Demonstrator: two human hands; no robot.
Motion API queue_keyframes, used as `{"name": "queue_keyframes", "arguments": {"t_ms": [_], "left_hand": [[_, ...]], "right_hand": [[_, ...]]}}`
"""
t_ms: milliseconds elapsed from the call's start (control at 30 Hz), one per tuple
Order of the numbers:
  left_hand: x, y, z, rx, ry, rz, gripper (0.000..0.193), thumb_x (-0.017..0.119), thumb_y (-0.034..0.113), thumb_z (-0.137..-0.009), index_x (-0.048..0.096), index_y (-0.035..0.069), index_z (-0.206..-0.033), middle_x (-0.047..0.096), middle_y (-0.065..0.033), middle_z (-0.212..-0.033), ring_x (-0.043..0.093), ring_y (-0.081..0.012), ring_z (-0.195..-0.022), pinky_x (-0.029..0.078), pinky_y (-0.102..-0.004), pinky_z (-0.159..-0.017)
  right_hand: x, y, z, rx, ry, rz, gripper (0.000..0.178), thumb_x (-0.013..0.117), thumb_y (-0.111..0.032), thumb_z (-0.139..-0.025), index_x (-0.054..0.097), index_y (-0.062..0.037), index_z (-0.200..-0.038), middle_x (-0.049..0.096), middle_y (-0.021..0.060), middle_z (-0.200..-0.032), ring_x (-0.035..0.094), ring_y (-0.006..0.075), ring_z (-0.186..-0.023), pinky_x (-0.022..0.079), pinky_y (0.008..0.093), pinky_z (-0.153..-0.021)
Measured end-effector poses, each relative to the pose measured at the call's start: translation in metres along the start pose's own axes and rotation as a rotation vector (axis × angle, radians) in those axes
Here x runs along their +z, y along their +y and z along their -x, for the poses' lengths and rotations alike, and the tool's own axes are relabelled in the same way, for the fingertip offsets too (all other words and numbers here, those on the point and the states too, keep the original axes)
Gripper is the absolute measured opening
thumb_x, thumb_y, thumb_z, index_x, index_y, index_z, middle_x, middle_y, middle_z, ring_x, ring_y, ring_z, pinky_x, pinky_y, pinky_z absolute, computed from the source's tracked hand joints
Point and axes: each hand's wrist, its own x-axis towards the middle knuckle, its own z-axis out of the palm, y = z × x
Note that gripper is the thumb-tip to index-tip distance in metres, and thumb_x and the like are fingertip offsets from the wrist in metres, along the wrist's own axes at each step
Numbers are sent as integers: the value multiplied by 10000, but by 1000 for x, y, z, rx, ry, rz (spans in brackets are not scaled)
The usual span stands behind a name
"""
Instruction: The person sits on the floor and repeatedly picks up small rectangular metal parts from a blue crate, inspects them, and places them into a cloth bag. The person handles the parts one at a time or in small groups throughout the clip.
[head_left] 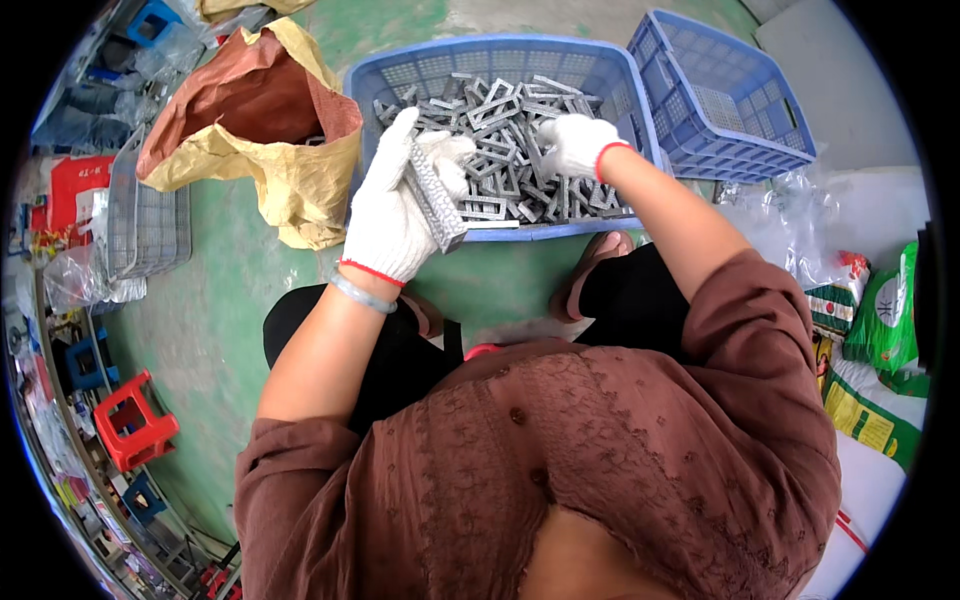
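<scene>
My left hand [383, 222], in a white knitted glove with a red cuff, is closed around a row of grey metal frames [433, 205] stacked flat against each other. It is held over the near left edge of a blue plastic basket [540, 234]. Inside the basket lies a jumbled heap of small rectangular metal frames [495, 150]. My right hand [578, 147], gloved the same way, is at the right part of the heap. Its fingers are curled together on a grey metal frame, mostly hidden by the glove.
An open yellow woven sack [290, 180] with a reddish-brown lining stands left of the basket. Another blue basket [745, 140] adjoins on the right. Farther left are a grey basket [150, 220], a red stool [135, 420] and cluttered shelves. Plastic bags and green packages [885, 315] lie at right.
</scene>
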Motion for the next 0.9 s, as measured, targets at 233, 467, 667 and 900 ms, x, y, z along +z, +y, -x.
{"name": "queue_keyframes", "arguments": {"t_ms": [233, 467, 667, 900], "left_hand": [[-7, 7, 2, -76, 20, -299, 460, 633, 334, -958, 580, -23, -1242, 676, -137, -974, 596, -76, -622, 462, -178, -476], [-24, 12, -4, -91, -35, 29, 458, 585, 181, -819, 540, -77, -1195, 593, -205, -986, 608, -376, -958, 506, -546, -915], [-20, 16, 0, -134, -47, 62, 362, 585, 175, -872, 533, -28, -1167, 569, -198, -1019, 595, -366, -952, 506, -573, -910], [-25, 13, 5, -111, 51, -70, 311, 608, 199, -934, 569, 14, -1182, 600, -152, -974, 632, -286, -872, 565, -455, -827]], "right_hand": [[105, -18, -88, -115, -496, 57, 452, 745, -354, -702, 747, -51, -1039, 732, 155, -1057, 711, 311, -965, 566, 426, -816], [142, -56, -99, -54, -375, 233, 548, 873, -419, -606, 763, -133, -1060, 734, 68, -1113, 708, 254, -1009, 569, 418, -829], [162, -50, -125, 184, -456, 15, 575, 916, -315, -564, 759, -125, -1083, 724, 79, -1151, 708, 261, -1011, 571, 426, -830], [148, -61, -118, 136, -459, 60, 524, 895, -249, -599, 752, -115, -1085, 722, 92, -1146, 710, 281, -996, 572, 446, -817]]}}
